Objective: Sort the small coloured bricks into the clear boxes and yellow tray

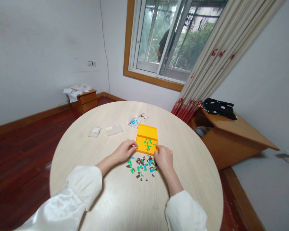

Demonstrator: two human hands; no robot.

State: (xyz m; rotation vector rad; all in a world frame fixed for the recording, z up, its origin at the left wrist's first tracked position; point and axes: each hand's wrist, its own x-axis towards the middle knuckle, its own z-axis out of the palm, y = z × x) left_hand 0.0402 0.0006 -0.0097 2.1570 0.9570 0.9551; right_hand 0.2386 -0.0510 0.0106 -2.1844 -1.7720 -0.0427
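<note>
A yellow plastic box point(146, 131) lies on the table with its lid folded back, away from me. Several small green building bricks point(148, 144) are scattered in its near half. At the box's left edge is my left hand point(125, 150), its fingers curled and the tips at the rim. My right hand point(164, 157) is closed at the right edge, its index finger and thumb against the side wall; its other fingertips are hidden. In front of the box, between both hands, a loose spread of brown, blue and green bricks point(142, 165) lies on the tabletop.
Beyond the box on the round table point(120, 205) are a clear tray of blue bricks point(134, 122) and another with brown pieces point(143, 116). Farther left lie a flat translucent case point(114, 129) and a small clear case point(94, 132). A wooden cabinet point(221, 141) stands at right.
</note>
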